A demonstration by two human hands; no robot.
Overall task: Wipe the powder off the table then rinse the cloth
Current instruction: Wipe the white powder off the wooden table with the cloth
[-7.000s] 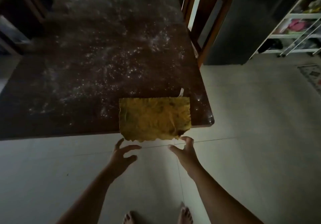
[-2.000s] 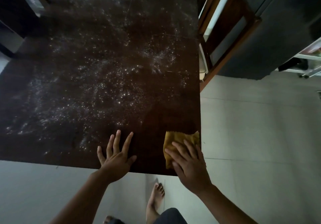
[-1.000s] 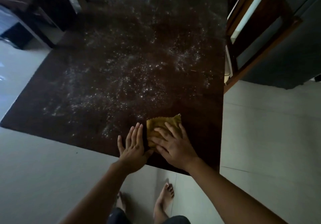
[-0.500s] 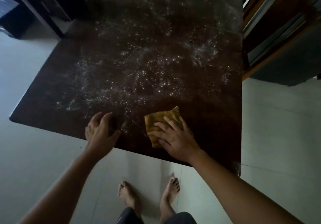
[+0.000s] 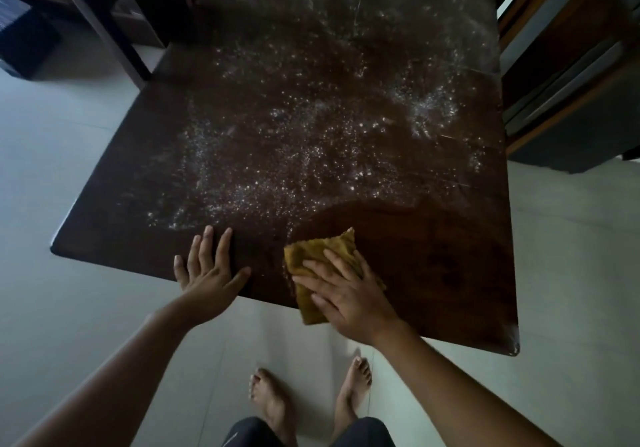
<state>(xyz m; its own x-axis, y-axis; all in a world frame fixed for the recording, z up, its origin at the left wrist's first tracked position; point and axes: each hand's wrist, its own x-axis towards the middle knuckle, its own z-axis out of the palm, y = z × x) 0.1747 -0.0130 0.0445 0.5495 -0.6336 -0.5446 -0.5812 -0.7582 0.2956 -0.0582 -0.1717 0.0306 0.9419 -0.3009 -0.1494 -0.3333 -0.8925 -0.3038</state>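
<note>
Matt yellow fabric cloth (image 5: 320,250) on a dark, faintly glossy wooden table (image 5: 433,266) dusted with white powder (image 5: 294,155)

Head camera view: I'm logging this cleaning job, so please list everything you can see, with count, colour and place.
table: one, dark brown, fills the middle of the view
powder: scattered specks, white, across the table's middle and far part; the near right patch looks wiped
cloth: one, yellow, folded, at the table's near edge and partly hanging over it
chair: one, brown wood, at the table's right side
dark furniture: kind unclear, upper left
floor: pale tiles, all around the table
feet: two, bare, on the floor below the table's near edge
left hand: flat on the table, left of the cloth
right hand: fingers spread, pressing on the cloth
</note>
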